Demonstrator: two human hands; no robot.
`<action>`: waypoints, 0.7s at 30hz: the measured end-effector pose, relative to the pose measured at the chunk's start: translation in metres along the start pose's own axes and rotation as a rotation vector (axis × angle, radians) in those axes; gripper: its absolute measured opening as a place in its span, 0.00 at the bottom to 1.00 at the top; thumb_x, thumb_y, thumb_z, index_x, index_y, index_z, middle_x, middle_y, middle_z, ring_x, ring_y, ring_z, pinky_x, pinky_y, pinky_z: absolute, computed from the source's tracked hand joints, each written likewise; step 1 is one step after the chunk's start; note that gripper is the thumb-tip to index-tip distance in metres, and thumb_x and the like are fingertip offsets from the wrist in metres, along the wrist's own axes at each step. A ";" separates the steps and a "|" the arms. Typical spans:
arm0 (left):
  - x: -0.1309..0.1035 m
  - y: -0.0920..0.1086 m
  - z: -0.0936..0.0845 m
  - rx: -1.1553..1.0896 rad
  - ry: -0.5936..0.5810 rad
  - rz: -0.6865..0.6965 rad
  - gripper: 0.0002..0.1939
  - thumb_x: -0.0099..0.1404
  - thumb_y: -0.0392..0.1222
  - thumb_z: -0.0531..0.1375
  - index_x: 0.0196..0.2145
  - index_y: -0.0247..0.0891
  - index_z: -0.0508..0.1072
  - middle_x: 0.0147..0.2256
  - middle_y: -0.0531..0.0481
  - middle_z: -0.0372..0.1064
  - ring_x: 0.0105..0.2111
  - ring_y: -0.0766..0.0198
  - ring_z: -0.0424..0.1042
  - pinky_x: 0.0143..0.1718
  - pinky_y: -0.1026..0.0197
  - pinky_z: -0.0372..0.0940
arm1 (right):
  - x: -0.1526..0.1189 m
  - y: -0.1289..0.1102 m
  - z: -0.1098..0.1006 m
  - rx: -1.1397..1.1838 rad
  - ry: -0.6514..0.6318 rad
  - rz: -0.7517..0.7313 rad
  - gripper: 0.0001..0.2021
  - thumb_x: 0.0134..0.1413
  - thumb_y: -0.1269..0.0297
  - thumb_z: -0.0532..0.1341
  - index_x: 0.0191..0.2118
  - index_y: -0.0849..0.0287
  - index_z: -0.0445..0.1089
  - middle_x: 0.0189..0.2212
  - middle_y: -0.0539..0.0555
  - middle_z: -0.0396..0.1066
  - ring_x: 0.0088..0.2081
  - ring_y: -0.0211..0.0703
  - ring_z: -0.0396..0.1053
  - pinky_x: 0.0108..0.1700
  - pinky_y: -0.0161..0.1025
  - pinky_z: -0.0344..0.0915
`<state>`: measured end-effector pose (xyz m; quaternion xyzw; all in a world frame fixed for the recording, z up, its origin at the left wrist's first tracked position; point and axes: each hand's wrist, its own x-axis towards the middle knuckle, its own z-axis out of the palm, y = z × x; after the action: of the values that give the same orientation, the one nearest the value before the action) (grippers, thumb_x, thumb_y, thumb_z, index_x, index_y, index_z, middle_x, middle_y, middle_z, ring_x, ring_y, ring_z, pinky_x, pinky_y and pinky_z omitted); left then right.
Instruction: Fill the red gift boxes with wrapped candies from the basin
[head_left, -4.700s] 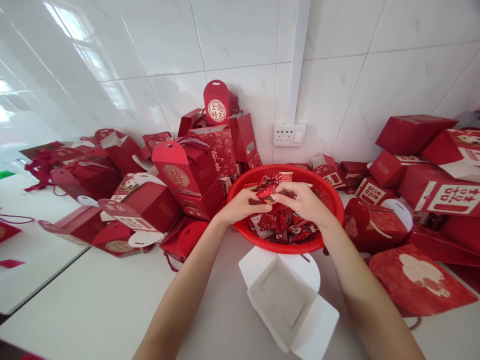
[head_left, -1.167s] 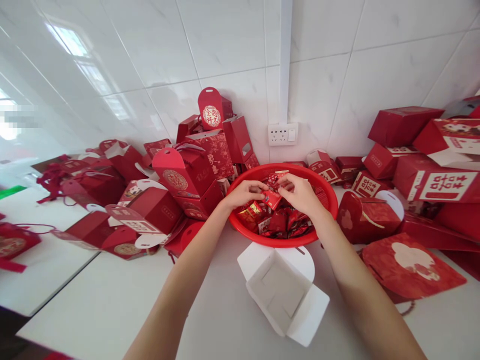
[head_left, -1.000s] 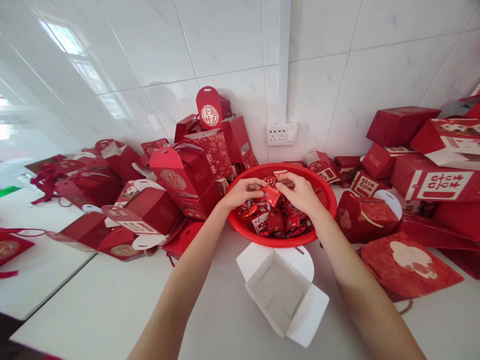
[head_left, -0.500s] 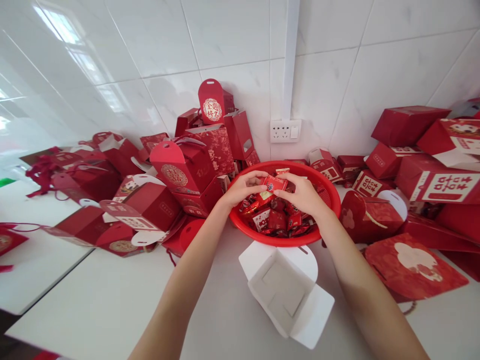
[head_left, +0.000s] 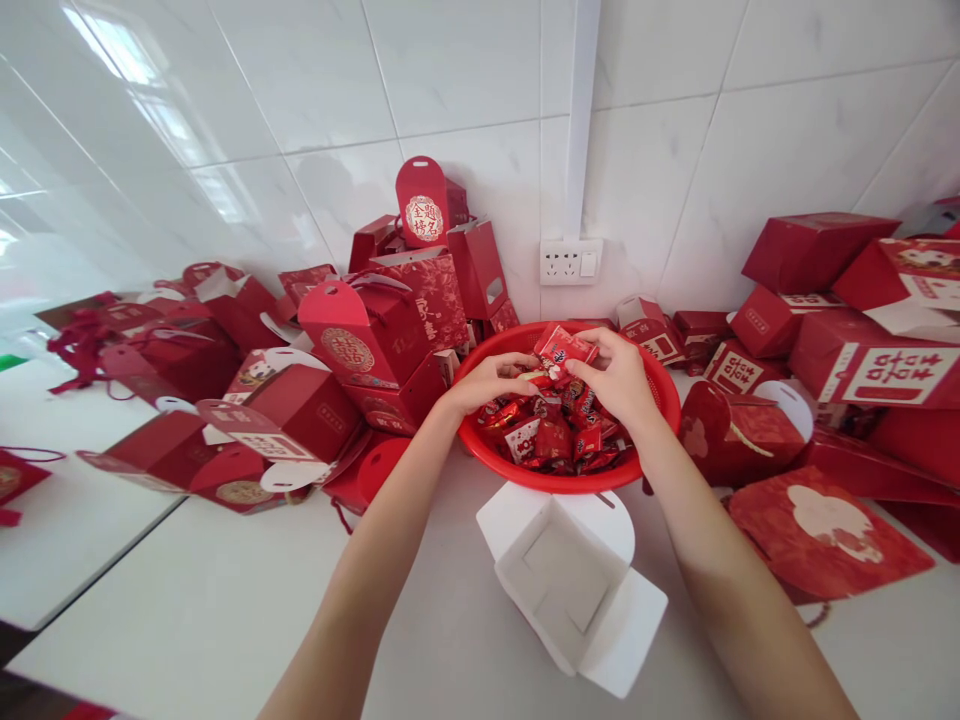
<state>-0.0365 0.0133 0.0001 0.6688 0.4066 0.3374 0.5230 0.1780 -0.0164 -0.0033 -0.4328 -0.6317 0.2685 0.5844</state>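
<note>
Over the red plastic basket (head_left: 480,448), my right hand (head_left: 619,378) pinches a red wrapped candy (head_left: 562,348) with white lettering. My left hand (head_left: 491,382) is at the left side of the basket, thumb and fingers closed around a small red-and-yellow wrapped candy (head_left: 538,380). Beneath both hands, several wrapped candies (head_left: 555,438) in red, white and dark wrappers fill the basket. In front of it stands an open box (head_left: 568,580), its white inside facing up and its flaps spread. Nothing lies inside that box.
Red gift boxes (head_left: 367,335) are heaped left of the basket, and more red boxes (head_left: 870,360) are stacked at the right. A flattened-looking red box (head_left: 832,530) lies at the right front. Behind the white table (head_left: 247,590), a tiled wall carries a socket (head_left: 571,262).
My right hand has moved slightly right and up with the red candy, tilting it. My left hand has come away from that candy and now grips another one lower down.
</note>
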 end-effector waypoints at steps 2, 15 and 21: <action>0.001 -0.001 0.001 -0.051 0.064 -0.030 0.24 0.48 0.42 0.70 0.45 0.37 0.79 0.35 0.51 0.76 0.33 0.63 0.72 0.35 0.62 0.65 | 0.001 -0.002 0.000 0.018 0.035 0.004 0.13 0.44 0.65 0.67 0.39 0.56 0.71 0.38 0.54 0.80 0.42 0.54 0.78 0.48 0.51 0.72; 0.008 -0.002 0.002 -0.262 0.285 -0.108 0.02 0.55 0.35 0.65 0.27 0.35 0.79 0.26 0.51 0.76 0.26 0.63 0.72 0.27 0.66 0.66 | 0.002 -0.009 -0.002 0.074 0.180 0.058 0.15 0.40 0.67 0.68 0.38 0.58 0.72 0.38 0.57 0.80 0.41 0.54 0.78 0.49 0.51 0.71; 0.009 -0.001 0.003 -0.340 0.337 -0.091 0.04 0.56 0.35 0.65 0.24 0.35 0.78 0.23 0.53 0.75 0.22 0.66 0.71 0.25 0.67 0.65 | 0.002 -0.010 -0.002 0.099 0.162 0.089 0.15 0.39 0.65 0.69 0.37 0.56 0.71 0.37 0.54 0.80 0.40 0.53 0.78 0.46 0.50 0.72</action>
<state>-0.0297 0.0203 -0.0011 0.4862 0.4554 0.4839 0.5675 0.1780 -0.0200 0.0061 -0.4513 -0.5485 0.2889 0.6419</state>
